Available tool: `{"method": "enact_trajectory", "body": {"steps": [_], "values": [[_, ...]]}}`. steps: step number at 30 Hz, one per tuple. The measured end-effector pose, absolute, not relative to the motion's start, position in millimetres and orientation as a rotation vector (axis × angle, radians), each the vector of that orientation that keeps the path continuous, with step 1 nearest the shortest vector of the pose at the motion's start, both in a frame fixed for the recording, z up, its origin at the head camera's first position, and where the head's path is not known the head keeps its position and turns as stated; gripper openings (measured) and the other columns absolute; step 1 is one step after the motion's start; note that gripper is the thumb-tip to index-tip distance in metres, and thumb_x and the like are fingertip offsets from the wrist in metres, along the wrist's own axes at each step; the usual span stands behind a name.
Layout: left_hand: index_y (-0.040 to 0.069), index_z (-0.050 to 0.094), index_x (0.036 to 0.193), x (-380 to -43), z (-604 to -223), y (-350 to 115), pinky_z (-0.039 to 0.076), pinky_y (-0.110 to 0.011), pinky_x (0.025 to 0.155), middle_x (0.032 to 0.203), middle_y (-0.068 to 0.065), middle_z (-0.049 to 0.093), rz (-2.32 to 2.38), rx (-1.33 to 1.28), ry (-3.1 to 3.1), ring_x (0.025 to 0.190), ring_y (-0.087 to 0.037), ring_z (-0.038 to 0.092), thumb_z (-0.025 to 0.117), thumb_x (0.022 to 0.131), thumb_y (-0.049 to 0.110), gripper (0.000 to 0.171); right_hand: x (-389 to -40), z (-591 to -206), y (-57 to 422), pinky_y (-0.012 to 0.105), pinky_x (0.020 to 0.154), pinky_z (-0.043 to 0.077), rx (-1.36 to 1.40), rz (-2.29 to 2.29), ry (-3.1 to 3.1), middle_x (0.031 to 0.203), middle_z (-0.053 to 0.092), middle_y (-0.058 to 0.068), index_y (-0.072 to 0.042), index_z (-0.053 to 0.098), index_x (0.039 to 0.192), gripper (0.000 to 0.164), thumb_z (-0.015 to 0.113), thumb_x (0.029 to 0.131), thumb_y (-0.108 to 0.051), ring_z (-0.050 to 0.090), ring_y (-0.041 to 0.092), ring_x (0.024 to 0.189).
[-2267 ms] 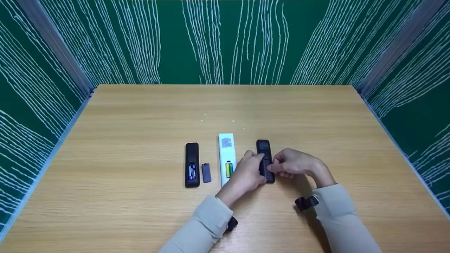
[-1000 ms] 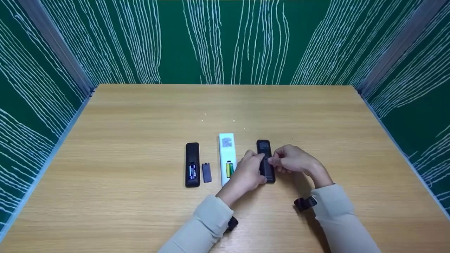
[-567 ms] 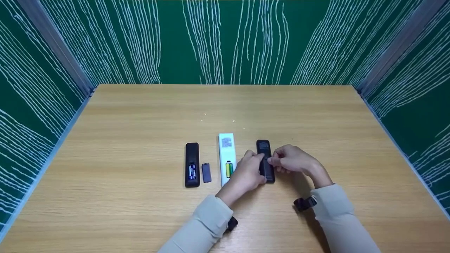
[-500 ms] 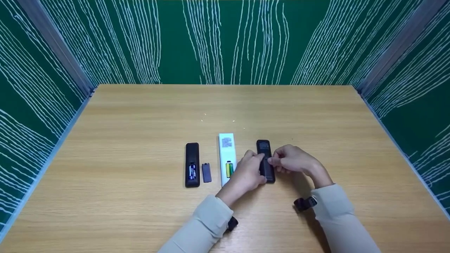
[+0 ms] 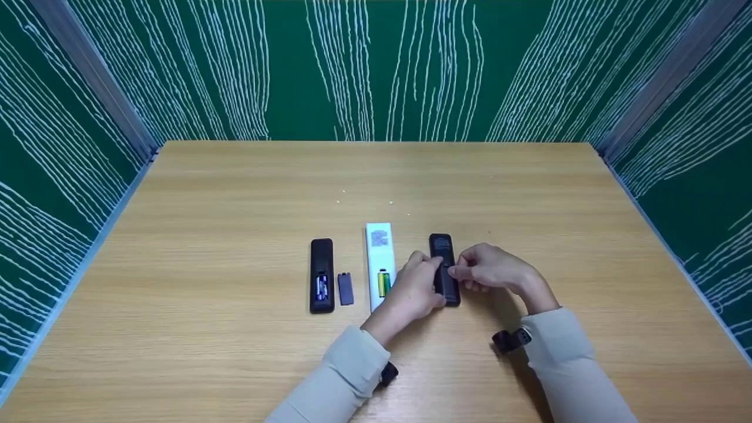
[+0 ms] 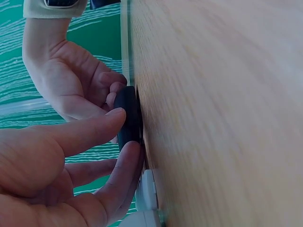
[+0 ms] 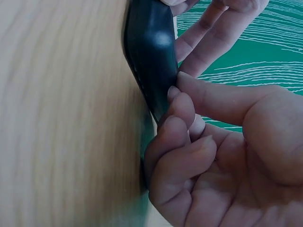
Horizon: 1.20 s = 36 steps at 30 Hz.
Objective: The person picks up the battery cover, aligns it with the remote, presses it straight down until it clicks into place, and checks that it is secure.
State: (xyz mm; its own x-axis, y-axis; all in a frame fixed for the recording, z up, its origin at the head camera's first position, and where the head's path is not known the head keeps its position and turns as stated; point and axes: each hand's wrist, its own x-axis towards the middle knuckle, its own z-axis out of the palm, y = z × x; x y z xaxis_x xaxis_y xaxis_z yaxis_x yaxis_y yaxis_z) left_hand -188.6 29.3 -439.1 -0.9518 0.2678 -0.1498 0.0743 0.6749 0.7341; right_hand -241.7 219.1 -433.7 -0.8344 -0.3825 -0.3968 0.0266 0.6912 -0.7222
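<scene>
A black remote control [image 5: 442, 244] lies back side up on the table, right of centre. My left hand [image 5: 413, 288] holds it along its left side, fingers and thumb set apart on it. From the right, my right hand [image 5: 492, 269] has its thumb on the back of the remote near the middle, the other fingers curled in at the edge. In the right wrist view the thumb and forefinger [image 7: 182, 106] meet at the side of the black remote [image 7: 154, 47]. The left wrist view shows my left thumb [image 6: 116, 118] against it. What lies under the fingers is hidden.
A white remote [image 5: 379, 247] with yellow-green batteries [image 5: 383, 284] showing lies partly behind my left hand. Further left are another black remote [image 5: 321, 255] with blue batteries [image 5: 321, 288] exposed and a loose battery cover [image 5: 345, 289]. Several tiny white bits lie on the table [image 5: 235, 205].
My right hand has shifted slightly up along the black remote since the oldest frame, the thumb now nearer its middle. The left hand and the other remotes stay put.
</scene>
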Motion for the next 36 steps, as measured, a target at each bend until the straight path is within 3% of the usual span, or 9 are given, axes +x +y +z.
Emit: {"method": "enact_trajectory", "body": {"steps": [22,36], "values": [[0.003,0.053,0.155,-189.4,-439.6,29.3,0.056,-0.026,0.101,0.137,-0.010,0.056,1.132,0.283,2.661,0.112,-0.021,0.062,0.087,0.082,-0.003,0.080,-238.1,-428.7,221.4,0.024,0.056,0.048,-0.362,-0.936,2.284,0.071,0.061,0.000,-0.007,0.063,0.079,0.025,0.069,0.101,-0.018,0.056,0.013,0.063],[0.005,0.052,0.156,-188.4,-439.2,30.4,0.055,-0.028,0.105,0.139,-0.009,0.055,1.136,0.262,2.650,0.116,-0.022,0.062,0.086,0.083,-0.002,0.081,-236.1,-426.2,221.0,0.024,0.056,0.047,-0.362,-0.906,2.252,0.071,0.061,0.000,-0.008,0.063,0.079,0.023,0.071,0.099,-0.018,0.056,0.013,0.063]]}}
